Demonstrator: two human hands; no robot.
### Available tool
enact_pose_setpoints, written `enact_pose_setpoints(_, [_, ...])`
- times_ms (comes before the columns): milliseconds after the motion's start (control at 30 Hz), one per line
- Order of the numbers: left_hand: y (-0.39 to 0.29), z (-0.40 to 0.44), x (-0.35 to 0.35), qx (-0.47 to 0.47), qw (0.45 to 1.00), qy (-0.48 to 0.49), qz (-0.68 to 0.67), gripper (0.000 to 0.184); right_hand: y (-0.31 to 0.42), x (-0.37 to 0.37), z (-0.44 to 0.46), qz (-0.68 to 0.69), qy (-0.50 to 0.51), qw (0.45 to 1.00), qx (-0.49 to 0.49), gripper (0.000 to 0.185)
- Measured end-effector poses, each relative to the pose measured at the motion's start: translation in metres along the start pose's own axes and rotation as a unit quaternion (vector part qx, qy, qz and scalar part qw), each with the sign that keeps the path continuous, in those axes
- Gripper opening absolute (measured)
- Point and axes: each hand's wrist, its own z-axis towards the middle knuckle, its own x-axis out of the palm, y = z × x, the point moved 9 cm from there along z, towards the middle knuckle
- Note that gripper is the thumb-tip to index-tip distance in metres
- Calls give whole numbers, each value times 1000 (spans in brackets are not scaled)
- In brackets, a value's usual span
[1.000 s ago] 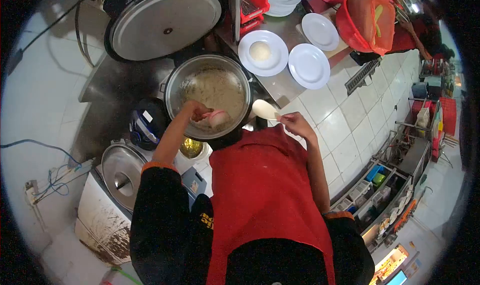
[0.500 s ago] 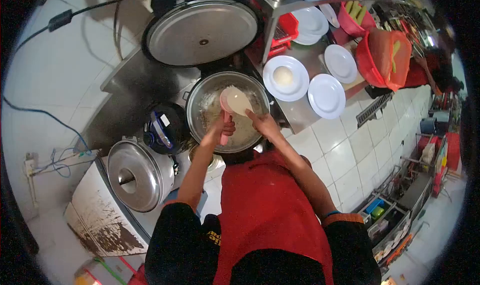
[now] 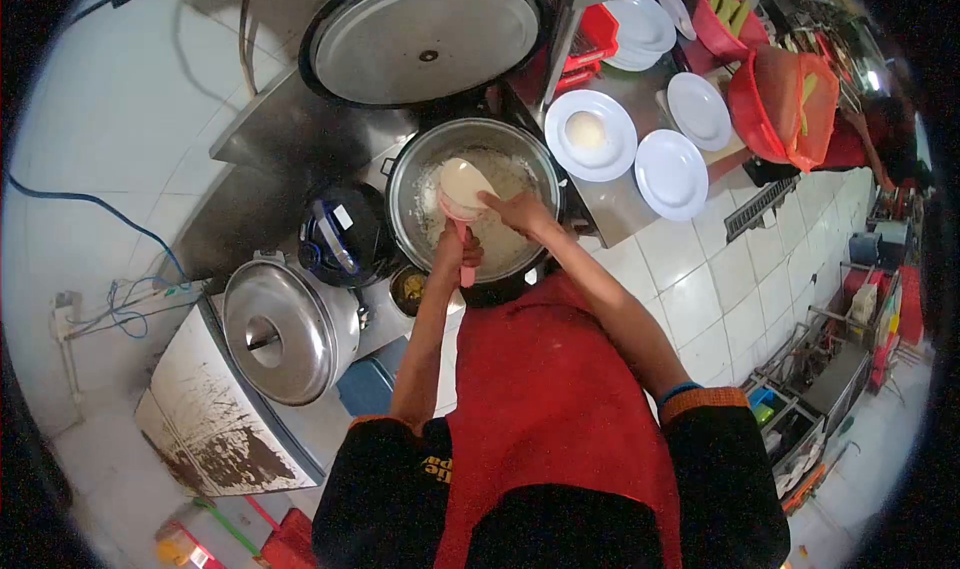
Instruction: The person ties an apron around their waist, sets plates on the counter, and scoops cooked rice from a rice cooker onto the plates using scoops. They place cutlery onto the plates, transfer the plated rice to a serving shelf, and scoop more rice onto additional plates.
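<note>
Both hands are over a large open rice cooker with white rice inside. My left hand is wrapped round the handle of a pink scoop, its bowl end pointing away from me. My right hand grips a cream-coloured rice paddle, whose broad blade lies over the scoop's bowl and hides most of it. How much rice is in the scoop cannot be made out. The cooker's lid stands raised behind the pot.
On the steel counter to the right, a white plate holds a mound of rice, near other plates. A red basket stands beyond them. To the left are a black-and-blue appliance and a lidded steel pot.
The rice paddle has turned, its blade shifting over the mouth of the pink scoop. The scoop has tilted slightly. The whole view has shifted a little.
</note>
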Motion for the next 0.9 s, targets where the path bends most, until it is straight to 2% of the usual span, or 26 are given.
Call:
enact_pose_setpoints(67, [-2,7,-3,-20,1000,0,-10,57,21,-14,11,-38,-61,993,-90,77])
enact_pose_setpoints(100, [-2,8,-8,-22,1000,-1,-12,57,19,-12,12,-40,-58,994,-87,77])
enact_pose_setpoints(167, [-7,8,12,-56,978,140,-141,56,29,-5,9,29,19,996,-82,80])
enact_pose_setpoints(200, [-8,10,11,-53,978,141,-141,56,34,-7,5,27,18,996,-85,80])
enact_pose_setpoints(267, [-16,-4,3,-15,999,17,-30,56,35,-5,-21,-34,30,997,-57,78])
enact_pose_setpoints(367, [-11,-5,-1,-31,999,-23,-21,57,21,-2,-14,-6,22,998,-52,76])
enact_pose_setpoints(400, [-7,-7,-3,-38,999,-24,-19,57,11,3,-11,-2,24,999,-45,76])
enact_pose_setpoints(467, [-20,-6,5,16,999,-19,23,57,16,-2,-3,12,20,996,-85,78])
enact_pose_setpoints(500, [-19,-5,2,15,999,-18,23,57,17,-3,-1,17,19,995,-98,78])
enact_pose_setpoints(600, [-19,4,0,0,999,30,16,48,24,-22,-5,-5,-28,999,-35,83])
enact_pose_setpoints(667, [-22,9,1,-25,999,34,8,47,42,-47,0,-83,-134,983,-93,87])
enact_pose_setpoints(700, [-17,6,-1,-31,999,31,8,47,38,-48,1,-81,-131,984,-88,87])
enact_pose_setpoints(767, [-21,6,15,-30,989,132,-53,48,57,-59,-10,-97,-81,987,-96,89])
enact_pose_setpoints(800, [-27,10,17,-29,989,134,-49,48,63,-62,-17,-94,-86,987,-97,89])
enact_pose_setpoints(867, [-25,7,31,-42,982,172,-69,49,56,-41,-34,-108,0,990,-86,89])
enact_pose_setpoints(900, [-24,5,35,-42,981,176,-69,49,54,-45,-33,-100,-5,992,-80,90])
